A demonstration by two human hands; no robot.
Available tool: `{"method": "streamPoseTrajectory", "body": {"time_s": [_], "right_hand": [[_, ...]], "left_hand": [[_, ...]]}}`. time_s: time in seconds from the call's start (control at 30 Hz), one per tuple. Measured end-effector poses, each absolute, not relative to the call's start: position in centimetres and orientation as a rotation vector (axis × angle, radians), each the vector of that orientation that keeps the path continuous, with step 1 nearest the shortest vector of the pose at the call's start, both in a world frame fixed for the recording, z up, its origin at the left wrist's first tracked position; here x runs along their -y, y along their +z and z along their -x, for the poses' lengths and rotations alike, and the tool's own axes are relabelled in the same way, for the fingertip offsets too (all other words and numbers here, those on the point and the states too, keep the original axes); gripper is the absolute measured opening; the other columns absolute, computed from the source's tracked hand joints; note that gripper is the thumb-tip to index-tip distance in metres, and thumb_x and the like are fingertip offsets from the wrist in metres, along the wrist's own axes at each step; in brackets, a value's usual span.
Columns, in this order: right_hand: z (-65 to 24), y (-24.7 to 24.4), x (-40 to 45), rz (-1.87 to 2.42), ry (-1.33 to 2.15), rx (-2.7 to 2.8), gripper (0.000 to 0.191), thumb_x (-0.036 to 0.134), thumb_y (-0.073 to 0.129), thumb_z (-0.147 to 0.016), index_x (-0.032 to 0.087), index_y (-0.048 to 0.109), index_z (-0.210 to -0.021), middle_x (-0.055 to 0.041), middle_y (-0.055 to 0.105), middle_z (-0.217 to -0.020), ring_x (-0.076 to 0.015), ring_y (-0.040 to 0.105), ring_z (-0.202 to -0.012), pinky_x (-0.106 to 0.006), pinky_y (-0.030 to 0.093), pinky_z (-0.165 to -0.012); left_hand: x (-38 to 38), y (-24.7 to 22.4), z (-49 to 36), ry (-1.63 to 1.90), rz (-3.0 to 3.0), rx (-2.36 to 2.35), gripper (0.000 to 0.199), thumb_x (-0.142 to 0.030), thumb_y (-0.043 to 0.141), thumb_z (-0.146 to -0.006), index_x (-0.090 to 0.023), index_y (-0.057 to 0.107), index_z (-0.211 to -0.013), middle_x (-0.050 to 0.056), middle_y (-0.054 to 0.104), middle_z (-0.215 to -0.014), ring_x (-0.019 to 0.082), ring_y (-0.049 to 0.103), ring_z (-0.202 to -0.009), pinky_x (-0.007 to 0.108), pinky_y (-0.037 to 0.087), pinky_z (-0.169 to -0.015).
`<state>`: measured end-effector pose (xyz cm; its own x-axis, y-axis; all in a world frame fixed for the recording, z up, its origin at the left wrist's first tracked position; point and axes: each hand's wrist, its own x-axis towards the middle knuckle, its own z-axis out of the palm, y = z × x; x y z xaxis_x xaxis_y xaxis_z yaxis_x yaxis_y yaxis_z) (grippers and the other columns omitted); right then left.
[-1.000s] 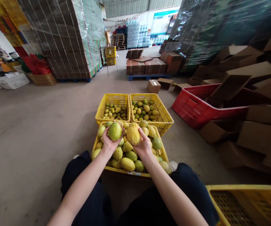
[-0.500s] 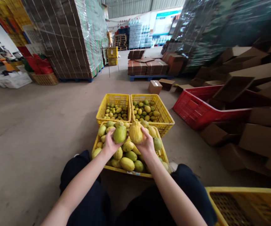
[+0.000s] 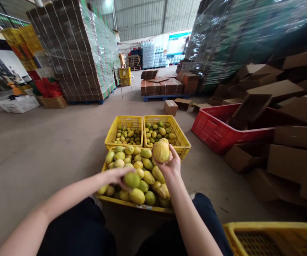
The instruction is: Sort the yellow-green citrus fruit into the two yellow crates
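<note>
1. Left hand (image 3: 123,179): blurred grip grasping a green fruit (image 3: 132,180), low over the near crate (image 3: 159,209);
2. Right hand (image 3: 172,164): grip clenched around a yellow fruit (image 3: 161,150), raised at that crate's far right.

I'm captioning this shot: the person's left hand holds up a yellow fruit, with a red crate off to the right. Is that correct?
Wrong hand: in the head view, the right hand holds up the yellow fruit, with the red crate off to the right.
</note>
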<state>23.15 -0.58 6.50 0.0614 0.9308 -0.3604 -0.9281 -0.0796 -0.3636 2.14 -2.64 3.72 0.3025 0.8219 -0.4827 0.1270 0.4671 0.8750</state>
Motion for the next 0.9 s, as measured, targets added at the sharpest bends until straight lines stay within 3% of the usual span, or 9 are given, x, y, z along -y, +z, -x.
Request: {"method": "streamPoseTrajectory", "body": {"time_s": [0.07, 0.13, 0.2, 0.33, 0.5, 0.63, 0.77, 0.9], "right_hand": [[-22.8, 6.7, 0.7, 0.618, 1.551, -0.009, 0.022, 0.027, 0.066, -0.078, 0.027, 0.065, -0.1, 0.0016, 0.077, -0.083, -0.0208, 0.076, -0.077, -0.038, 0.065, -0.075], [-22.6, 7.0, 0.9, 0.638, 1.561, -0.05, 0.02, 0.027, 0.064, -0.08, 0.027, 0.065, -0.1, 0.0015, 0.076, -0.08, -0.0207, 0.075, -0.074, -0.039, 0.065, -0.074], [-22.5, 7.3, 1.2, 0.646, 1.574, -0.082, 0.019, 0.028, 0.061, -0.082, 0.027, 0.065, -0.1, 0.0011, 0.076, -0.078, -0.0208, 0.075, -0.072, -0.039, 0.065, -0.073], [-22.5, 7.5, 1.6, 0.682, 1.588, -0.024, 0.018, 0.027, 0.059, -0.082, 0.025, 0.065, -0.099, -0.0006, 0.076, -0.078, -0.0218, 0.074, -0.072, -0.041, 0.065, -0.073], [-20.4, 5.9, 2.9, 0.884, 1.809, 0.232, 0.019, 0.033, 0.063, -0.08, 0.022, 0.064, -0.095, -0.0032, 0.073, -0.076, -0.0244, 0.074, -0.073, -0.039, 0.064, -0.064], [-16.9, 1.0, 6.3, 1.178, 2.216, 0.547, 0.014, 0.037, 0.067, -0.078, 0.025, 0.063, -0.085, -0.002, 0.071, -0.073, -0.0191, 0.071, -0.061, -0.028, 0.057, -0.046], [-15.3, -4.1, 9.9, 1.452, 2.606, 0.788, 0.017, 0.041, 0.058, -0.08, 0.025, 0.064, -0.079, -0.0021, 0.071, -0.067, -0.0159, 0.069, -0.052, -0.024, 0.056, -0.041], [-17.2, -2.9, 8.8, 1.526, 2.497, 0.653, 0.026, 0.041, 0.064, -0.078, 0.016, 0.068, -0.086, -0.0086, 0.071, -0.072, -0.0187, 0.069, -0.052, -0.025, 0.054, -0.038]], "left_hand": [[-2.0, 5.9, -1.8, 0.661, -0.965, -1.243, 0.037, -0.05, 0.054, -0.093, -0.016, 0.064, -0.103, 0.016, 0.074, -0.097, 0.034, 0.073, -0.101, 0.052, 0.059, -0.086], [-4.8, 6.8, -1.2, 0.914, -0.81, -1.386, 0.042, -0.049, 0.05, -0.095, -0.013, 0.061, -0.114, 0.021, 0.07, -0.118, 0.033, 0.069, -0.113, 0.047, 0.056, -0.096], [-5.1, 6.0, -0.3, 0.92, -0.771, -1.44, 0.034, -0.041, 0.051, -0.095, -0.015, 0.061, -0.115, 0.019, 0.069, -0.124, 0.029, 0.069, -0.114, 0.043, 0.055, -0.099], [-1.5, 1.8, 1.6, 0.751, -0.796, -1.465, 0.016, -0.024, 0.055, -0.088, -0.015, 0.066, -0.094, 0.013, 0.075, -0.104, 0.026, 0.075, -0.096, 0.043, 0.055, -0.096], [0.8, -0.4, 3.2, 0.845, -0.801, -1.638, 0.009, -0.019, 0.055, -0.084, -0.021, 0.062, -0.079, 0.007, 0.076, -0.087, 0.024, 0.074, -0.098, 0.039, 0.055, -0.093], [0.6, 0.4, 4.8, 0.928, -0.807, -1.644, 0.01, -0.02, 0.053, -0.087, -0.02, 0.062, -0.082, 0.005, 0.073, -0.077, 0.02, 0.075, -0.084, 0.032, 0.057, -0.081], [1.0, 1.1, 7.6, 0.988, -0.802, -1.639, 0.008, -0.021, 0.054, -0.087, -0.018, 0.062, -0.084, 0.004, 0.073, -0.078, 0.016, 0.073, -0.076, 0.026, 0.055, -0.074], [1.2, 1.1, 10.4, 0.927, -0.939, -1.69, 0.012, -0.024, 0.051, -0.089, -0.019, 0.062, -0.089, 0.005, 0.075, -0.084, 0.016, 0.073, -0.074, 0.028, 0.055, -0.075]]}}
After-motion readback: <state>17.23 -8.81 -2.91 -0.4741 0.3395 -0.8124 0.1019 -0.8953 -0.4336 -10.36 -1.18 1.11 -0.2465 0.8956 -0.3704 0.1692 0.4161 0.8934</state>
